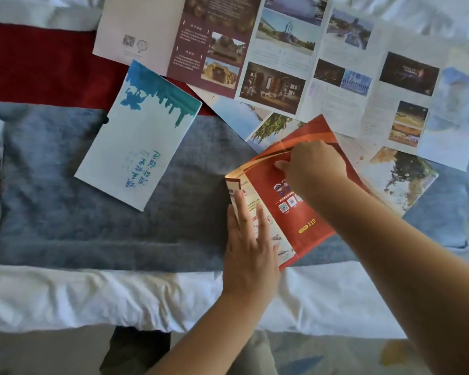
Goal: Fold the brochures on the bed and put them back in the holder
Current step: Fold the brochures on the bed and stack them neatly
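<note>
Red brochure (268,182), partly folded, lies near the front edge of the bed on a grey-blue blanket (65,226). The person's left hand (248,239) presses flat with straight fingers on its pale left panel beside the crease. The right hand (313,165) is curled over the upper part of the brochure, pinching the paper. Beneath its far corner sits an open leaflet with tree pictures (398,180). To the left, a folded white brochure with a blue skyline (138,136) rests apart on the blanket. Farther back, an unfolded maroon brochure (190,36) and a wide white photo brochure (336,63) overlap, spread over a red band (38,63) and white sheet (92,293).
</note>
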